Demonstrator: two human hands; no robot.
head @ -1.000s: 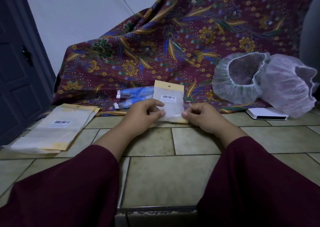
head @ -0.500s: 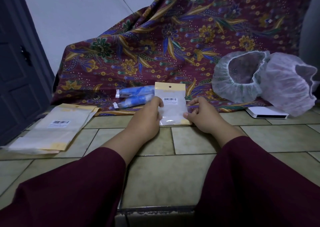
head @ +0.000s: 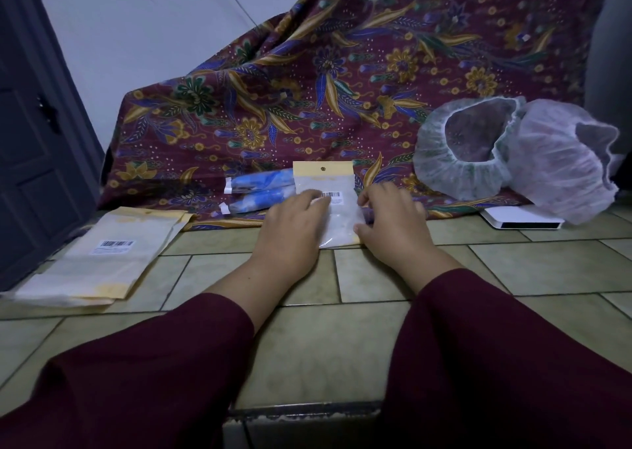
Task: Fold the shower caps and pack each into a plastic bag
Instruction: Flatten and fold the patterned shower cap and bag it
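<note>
A small plastic bag with a yellow header and a barcode label lies at the edge of the patterned cloth, white material showing through its clear part. My left hand rests palm down on its left side, fingers reaching the barcode. My right hand pinches the bag's right edge between thumb and curled fingers. Two white shower caps sit unfolded on the cloth at the right, apart from both hands.
Two blue filled packs lie just left of the bag. A stack of flat bags sits on the tiled floor at the left. A white box lies under the caps. A dark door stands at the far left.
Both hands carried the bag away from me and lowered it onto the cloth's edge. My left hand went from pinching its side to lying on top of it.
</note>
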